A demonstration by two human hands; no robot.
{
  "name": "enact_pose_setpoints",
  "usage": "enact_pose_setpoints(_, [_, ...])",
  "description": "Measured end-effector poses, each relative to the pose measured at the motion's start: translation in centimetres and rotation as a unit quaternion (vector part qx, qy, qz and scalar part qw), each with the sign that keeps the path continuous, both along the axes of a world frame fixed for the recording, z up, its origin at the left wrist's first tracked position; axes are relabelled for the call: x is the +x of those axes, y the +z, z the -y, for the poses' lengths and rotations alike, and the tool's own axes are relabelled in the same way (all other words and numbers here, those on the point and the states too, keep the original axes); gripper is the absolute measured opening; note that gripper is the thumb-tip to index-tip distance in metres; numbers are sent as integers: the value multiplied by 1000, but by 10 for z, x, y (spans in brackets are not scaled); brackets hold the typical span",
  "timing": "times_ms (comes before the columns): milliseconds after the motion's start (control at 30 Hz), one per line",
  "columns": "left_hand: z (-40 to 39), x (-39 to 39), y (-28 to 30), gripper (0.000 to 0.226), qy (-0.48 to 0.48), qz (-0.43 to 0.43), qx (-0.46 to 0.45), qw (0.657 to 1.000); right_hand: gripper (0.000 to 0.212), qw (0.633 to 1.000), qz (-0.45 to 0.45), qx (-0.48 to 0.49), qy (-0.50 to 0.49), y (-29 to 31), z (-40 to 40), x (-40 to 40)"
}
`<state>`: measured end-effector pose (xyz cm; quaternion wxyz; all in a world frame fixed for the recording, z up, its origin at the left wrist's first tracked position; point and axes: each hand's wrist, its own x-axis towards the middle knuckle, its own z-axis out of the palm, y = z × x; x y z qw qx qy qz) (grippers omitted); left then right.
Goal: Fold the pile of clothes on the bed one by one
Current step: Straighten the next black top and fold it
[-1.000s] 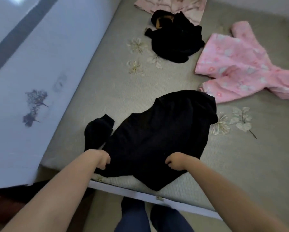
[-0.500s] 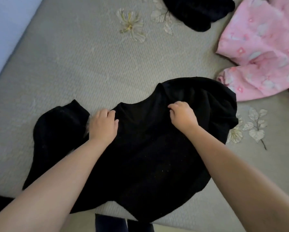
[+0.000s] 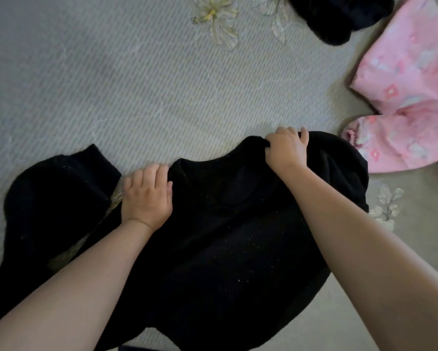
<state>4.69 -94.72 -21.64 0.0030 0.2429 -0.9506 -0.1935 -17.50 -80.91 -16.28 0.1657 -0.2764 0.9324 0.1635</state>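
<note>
A black sweater (image 3: 225, 249) lies spread on the grey bed cover (image 3: 136, 97), with its neckline at the far edge and one sleeve out to the left. My left hand (image 3: 147, 193) grips the sweater's left shoulder beside the neckline, fingers curled into the cloth. At the right shoulder, my right hand (image 3: 286, 148) pinches a bunch of the black fabric and holds it slightly raised. Both forearms reach across the sweater's body from below.
A pink patterned garment (image 3: 410, 97) lies at the right, close to the sweater's right side. Another black garment (image 3: 339, 16) sits at the top edge. Embroidered flowers (image 3: 217, 19) mark the cover at the top and the right.
The view has come closer to the bed. Both hands went from the sweater's near hem up to its shoulders, and the right hand slid farther out to the right shoulder.
</note>
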Motion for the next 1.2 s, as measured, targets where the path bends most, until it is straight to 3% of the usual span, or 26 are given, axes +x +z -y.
enact_pose_setpoints(133, [-3,0,9,7,30,13,36,999,24,999,-8,-32,23,29,-39,13])
enact_pose_setpoints(300, [-8,-21,42,10,84,13,169,982,26,990,-31,-131,-34,65,-98,43])
enact_pose_setpoints(367, [-13,-34,73,13,129,21,277,952,28,983,-47,-166,-63,79,-116,53])
enact_pose_setpoints(500, [-32,-52,148,31,130,-40,380,915,35,973,-70,-211,-65,121,-146,55])
enact_pose_setpoints(600, [-47,-64,224,31,181,-129,499,837,34,951,-102,-283,-75,184,-171,40])
enact_pose_setpoints(667, [-52,-71,264,29,186,-170,532,808,32,929,-108,-336,-109,224,-181,27])
enact_pose_setpoints(800, [-94,-70,370,26,114,-270,509,809,33,881,-145,-431,-130,326,-215,21])
enact_pose_setpoints(1033, [-135,-50,504,9,83,-413,338,842,32,805,-195,-544,-131,460,-262,42])
enact_pose_setpoints(1200, [-150,-31,567,12,96,-468,255,841,32,803,-225,-532,-149,520,-282,72])
